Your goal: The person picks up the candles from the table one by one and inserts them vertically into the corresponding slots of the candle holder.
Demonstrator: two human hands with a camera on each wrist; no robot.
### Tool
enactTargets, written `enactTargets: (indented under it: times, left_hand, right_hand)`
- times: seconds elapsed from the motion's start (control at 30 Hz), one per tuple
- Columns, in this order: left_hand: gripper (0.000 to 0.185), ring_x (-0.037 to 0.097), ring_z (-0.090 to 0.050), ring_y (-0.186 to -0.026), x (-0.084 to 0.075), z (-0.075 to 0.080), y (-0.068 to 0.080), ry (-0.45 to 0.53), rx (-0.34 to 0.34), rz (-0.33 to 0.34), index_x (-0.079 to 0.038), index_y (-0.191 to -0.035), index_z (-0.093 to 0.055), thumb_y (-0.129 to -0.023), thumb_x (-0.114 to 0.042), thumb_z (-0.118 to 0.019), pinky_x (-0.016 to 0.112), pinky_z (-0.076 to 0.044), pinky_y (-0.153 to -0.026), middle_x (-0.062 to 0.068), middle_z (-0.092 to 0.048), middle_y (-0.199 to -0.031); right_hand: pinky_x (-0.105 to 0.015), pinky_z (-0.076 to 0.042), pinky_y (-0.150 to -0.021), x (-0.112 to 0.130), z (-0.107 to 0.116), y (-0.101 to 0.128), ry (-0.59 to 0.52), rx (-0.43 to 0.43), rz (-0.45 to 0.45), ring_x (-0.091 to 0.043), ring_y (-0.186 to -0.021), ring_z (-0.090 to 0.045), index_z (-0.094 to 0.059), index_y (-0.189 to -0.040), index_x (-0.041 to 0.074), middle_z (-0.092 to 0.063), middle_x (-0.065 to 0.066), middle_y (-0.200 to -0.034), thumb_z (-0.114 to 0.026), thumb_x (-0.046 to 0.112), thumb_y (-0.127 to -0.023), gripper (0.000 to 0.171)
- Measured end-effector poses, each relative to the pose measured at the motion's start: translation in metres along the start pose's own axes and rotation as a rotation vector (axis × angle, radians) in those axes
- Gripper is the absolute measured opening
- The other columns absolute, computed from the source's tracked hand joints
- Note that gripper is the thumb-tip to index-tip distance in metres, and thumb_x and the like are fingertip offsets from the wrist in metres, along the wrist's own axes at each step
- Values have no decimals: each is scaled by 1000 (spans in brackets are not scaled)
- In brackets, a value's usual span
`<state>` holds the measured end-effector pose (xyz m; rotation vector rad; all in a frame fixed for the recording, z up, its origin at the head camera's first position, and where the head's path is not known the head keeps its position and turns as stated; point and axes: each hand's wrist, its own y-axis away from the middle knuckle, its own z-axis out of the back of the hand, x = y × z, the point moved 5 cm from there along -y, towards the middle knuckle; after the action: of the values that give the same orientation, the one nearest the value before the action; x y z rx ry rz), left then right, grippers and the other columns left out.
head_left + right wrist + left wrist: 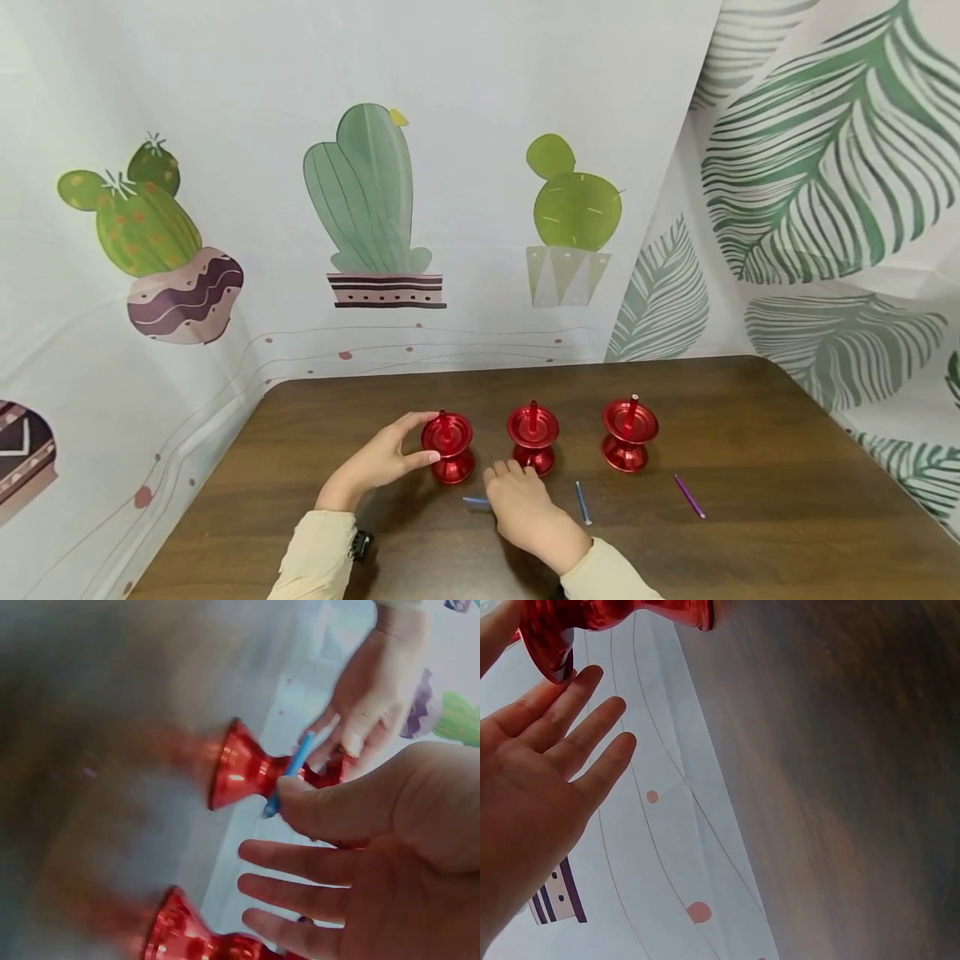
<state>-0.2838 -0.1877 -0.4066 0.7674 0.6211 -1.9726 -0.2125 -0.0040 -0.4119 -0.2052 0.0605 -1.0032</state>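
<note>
Left hand (pixel 377 458): I find thumb and forefinger set on opposite sides of the dish of the left red holder (pixel 453 468), clamped on its rim; the other fingers lie straight and spread in the left wrist view. That holder stands upright on the table (pixel 750 433), left of the middle and toward the far edge. I judge its glossy surface slippery and its body stiff and fairly light; the rim or the narrow waist is the place to take hold.

Held blue stick (pixel 476 501): in front of that holder, farther from the far edge. The right hand (pixel 522 512) pinches it, thumb pressed on the shaft; the remaining fingers are extended and apart. I cannot tell whether the stick is clear of the table. I rate it very light, stiff and probably brittle, so a gentle grip at mid-shaft suits it.

Middle red holder (pixel 532 435): upright, just beyond the right fingertips; contact cannot be confirmed.

Second blue stick (pixel 582 503): lying flat, right of the right hand.

Right red holder (pixel 626 433): upright, toward the far edge.

Purple stick (pixel 690 497): lying flat, nearest the right edge.
</note>
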Motion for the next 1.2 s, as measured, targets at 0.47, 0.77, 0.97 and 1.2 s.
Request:
enactTargets:
  times: [0.47,0.77,0.97,1.2]
  left_hand:
    - [61,36,-44,-128,2,-1,-2,-34,-5,-76,-2,-136,-47,-86,-25,-73,56,-35,-104,14,-53,-134]
    - [61,36,-45,-128,4,-2,0,-47,-3,-66,-1,-136,-48,-86,-26,-73,57,-35,-105,14,-53,-134]
    - [62,35,-45,-129,3,-2,-1,-61,-6,-90,1,-136,-47,-87,-27,-72,56,-34,-105,15,-53,-135]
    - [62,37,-45,-128,0,-1,-1,-69,-13,-104,2,-136,-47,-87,-26,-72,57,-34,-104,17,-52,-135]
  right_hand:
    - [-33,-52,-77,-17,35,-32,-654,-218,-6,-21,-89,-57,-54,-85,7,-59,-8,-98,-66,3,-89,13]
    - [-40,-54,-86,-24,31,-65,-1034,-282,-96,-30,-101,-62,-62,-90,1,-63,-16,-110,-64,5,-91,4]
    - [-41,-51,-91,-22,28,-77,-1191,-343,-157,-28,-104,-63,-65,-92,1,-64,-13,-113,-64,8,-92,7]
    - [-41,-51,-92,-22,22,-83,-1196,-389,-167,-27,-105,-62,-66,-91,0,-63,-11,-113,-65,7,-91,7]
